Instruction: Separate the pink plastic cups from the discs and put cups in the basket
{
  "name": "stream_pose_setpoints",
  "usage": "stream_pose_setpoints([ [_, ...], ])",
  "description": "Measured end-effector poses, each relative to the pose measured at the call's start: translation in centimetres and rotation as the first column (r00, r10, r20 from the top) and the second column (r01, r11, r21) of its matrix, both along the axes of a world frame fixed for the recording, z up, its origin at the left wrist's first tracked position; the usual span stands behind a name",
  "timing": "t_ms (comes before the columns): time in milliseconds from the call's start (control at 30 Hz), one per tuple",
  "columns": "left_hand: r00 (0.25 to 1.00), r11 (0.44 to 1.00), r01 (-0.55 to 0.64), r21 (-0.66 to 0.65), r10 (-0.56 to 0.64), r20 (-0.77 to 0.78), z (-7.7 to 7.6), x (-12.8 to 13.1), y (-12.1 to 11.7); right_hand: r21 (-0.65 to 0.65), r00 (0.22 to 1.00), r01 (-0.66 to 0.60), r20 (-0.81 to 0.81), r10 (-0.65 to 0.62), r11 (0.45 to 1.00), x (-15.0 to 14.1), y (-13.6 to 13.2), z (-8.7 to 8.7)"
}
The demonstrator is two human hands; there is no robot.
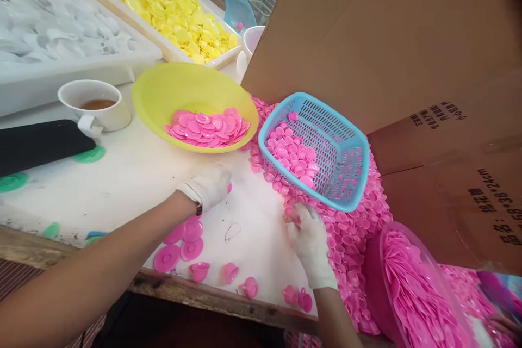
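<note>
Five loose pink cups [199, 272] lie along the table's front edge, nearer me than the blue basket [350, 163], my landmark. One basket, on the cup pile [354, 239]; more small cups heaped in its left part, too many to count.

Four pink discs [191, 248] visible beside the left wrist, left and front of the basket. One yellow bowl [163, 89] left of the basket, holding a heap of pink discs. One pink tub [377, 261] right-front of it, packed with flat pink pieces. One cardboard box [326, 38] behind it.

Two white mugs [116, 117]: one far left of the basket with brown liquid, one beyond it beside the box. Two green discs [89, 154] far left.

Left hand [211, 186], white glove: fingers curled together on a small pink piece [229, 188], only its edge visible to me. Right hand [310, 242], white glove: thumb and fingers slightly apart, touching cups just in front of the basket.
</note>
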State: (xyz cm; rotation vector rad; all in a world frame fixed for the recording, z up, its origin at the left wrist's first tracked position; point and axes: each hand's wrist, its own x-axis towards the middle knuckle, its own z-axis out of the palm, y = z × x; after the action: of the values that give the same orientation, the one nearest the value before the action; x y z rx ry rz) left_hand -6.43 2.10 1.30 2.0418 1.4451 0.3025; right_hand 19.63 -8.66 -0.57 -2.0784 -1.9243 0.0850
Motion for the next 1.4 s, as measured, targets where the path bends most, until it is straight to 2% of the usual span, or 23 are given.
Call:
stream_pose_setpoints([
  [67,0.996,0.995,0.087,0.043,-0.086,-0.027,-0.3,0.5,-0.3,-0.02,0.98,-0.022,0.197,0.026,1.0,-0.5,0.5,-0.4],
  [133,0.988,0.988,0.149,0.048,-0.151,0.039,-0.4,1.1,-0.7,-0.052,0.97,-0.055,0.234,0.066,0.997,-1.1,0.7,-0.3],
  [167,0.979,0.987,0.159,0.031,-0.161,0.122,-0.5,1.4,-0.9,-0.058,0.977,-0.077,0.193,0.087,0.995,-1.6,0.6,-0.2],
  [233,0.947,0.986,0.16,-0.039,-0.143,0.286,-0.5,2.0,-1.4,-0.049,0.994,-0.111,0.009,0.112,0.993,-2.5,0.1,0.0],
  [300,0.908,0.97,0.169,-0.174,-0.084,0.411,-0.6,2.5,-1.9,-0.033,0.976,-0.123,-0.187,0.115,0.992,-3.5,-0.5,0.1],
  [367,0.874,0.934,0.181,-0.308,-0.009,0.486,-0.6,2.9,-2.2,-0.022,0.961,-0.133,-0.248,0.124,0.991,-4.4,-0.9,0.2],
  [433,0.85,0.913,0.187,-0.362,0.034,0.525,-0.6,3.0,-2.3,-0.042,0.972,-0.162,-0.181,0.152,0.986,-4.9,-1.0,0.6],
  [567,0.827,0.929,0.209,-0.307,-0.001,0.562,-0.7,3.0,-2.2,-0.126,0.978,-0.209,-0.022,0.208,0.97,-5.2,-0.6,1.2],
  [667,0.813,0.925,0.218,-0.312,0.005,0.582,-0.9,3.0,-2.2,-0.151,0.962,-0.272,-0.007,0.274,0.95,-5.1,-0.3,1.0],
  [767,0.789,0.912,0.2,-0.357,0.066,0.61,-1.0,3.0,-2.3,-0.223,0.959,-0.278,-0.018,0.282,0.934,-5.1,0.0,0.3],
  [867,0.777,0.891,0.172,-0.42,0.139,0.613,-0.6,3.0,-2.4,-0.302,0.97,-0.242,-0.048,0.239,0.922,-5.1,0.1,0.2],
  [1000,0.761,0.842,0.22,-0.493,0.169,0.627,0.4,3.2,-2.6,-0.327,0.945,-0.236,-0.298,0.136,0.915,-4.3,0.1,1.1],
  [1067,0.758,0.81,0.244,-0.533,0.183,0.626,0.8,3.5,-2.9,-0.286,0.875,-0.191,-0.484,0.03,0.939,-3.9,0.0,1.5],
  [1133,0.762,0.779,0.286,-0.559,0.169,0.625,0.8,3.8,-3.4,-0.284,0.749,-0.152,-0.658,-0.077,0.947,-3.9,-0.2,1.8],
  [1200,0.773,0.767,0.32,-0.557,0.129,0.622,0.4,4.3,-3.9,-0.329,0.635,-0.166,-0.757,-0.154,0.93,-4.2,-0.3,1.8],
  [1233,0.779,0.777,0.323,-0.541,0.106,0.618,0.0,4.4,-4.2,-0.354,0.606,-0.174,-0.774,-0.184,0.919,-4.5,-0.4,1.7],
  [1333,0.828,0.823,0.273,-0.498,0.063,0.558,-1.5,4.9,-4.9,-0.409,0.58,-0.165,-0.776,-0.248,0.897,-5.2,-0.4,1.2],
  [1400,0.86,0.808,0.253,-0.533,0.065,0.506,-2.4,5.0,-5.0,-0.451,0.56,-0.164,-0.775,-0.294,0.877,-5.4,-0.4,0.8],
])
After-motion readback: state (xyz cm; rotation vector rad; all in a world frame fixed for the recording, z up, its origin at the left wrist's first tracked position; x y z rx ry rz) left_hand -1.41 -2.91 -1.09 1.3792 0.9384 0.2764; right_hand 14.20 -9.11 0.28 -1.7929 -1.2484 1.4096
